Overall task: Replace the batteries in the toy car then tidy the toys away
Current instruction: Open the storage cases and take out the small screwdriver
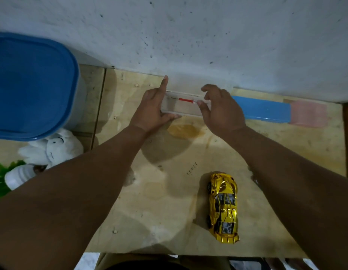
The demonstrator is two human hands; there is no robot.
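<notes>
Two hands work at the far edge of the tabletop (169, 191), and we read them left to right. Off at nine o'clock a blue bin (31, 86) stands beside the tabletop, with a white plush toy (52, 147) below it. Our left hand (152, 108) steadies the left end of a clear case (184, 103), thumb along its near edge, forefinger pointing straight toward twelve; its other fingers are hidden, so we cannot tell how far they wrap the case. Inside the case lies a small screwdriver (185, 100) with a red handle, long axis running nine to three. Our right hand (220, 108) hangs curled over the right end, fingertips at the screwdriver's three-o'clock end; whether they already pinch it we cannot tell. A blue and pink box (266, 111) lies just right of that hand. The toy car (223, 207) sits wheels down at about five o'clock from the hands, well apart, long axis twelve to six, close under the right forearm. We judge the right hand nearer both screwdriver and car, so it likely lifts the tool toward six.
</notes>
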